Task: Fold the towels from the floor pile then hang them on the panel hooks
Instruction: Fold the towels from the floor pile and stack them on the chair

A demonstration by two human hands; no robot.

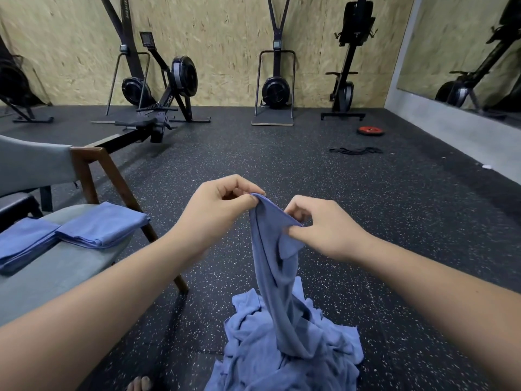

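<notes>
A blue towel (277,280) hangs in front of me, lifted out of the crumpled pile of blue towels (284,359) on the floor; its lower end still lies in the pile. My left hand (217,207) pinches the towel's top edge. My right hand (321,224) pinches the same edge just to the right. Two folded blue towels (101,227) lie on the grey seat of a chair (56,275) at my left. No panel hooks are in view.
The dark speckled rubber floor (366,221) stretches ahead. Rowing machines and ski trainers (275,91) stand along the far wooden wall. A red weight plate (370,130) and a black band (355,150) lie at the right. A bare foot (139,383) shows at the bottom.
</notes>
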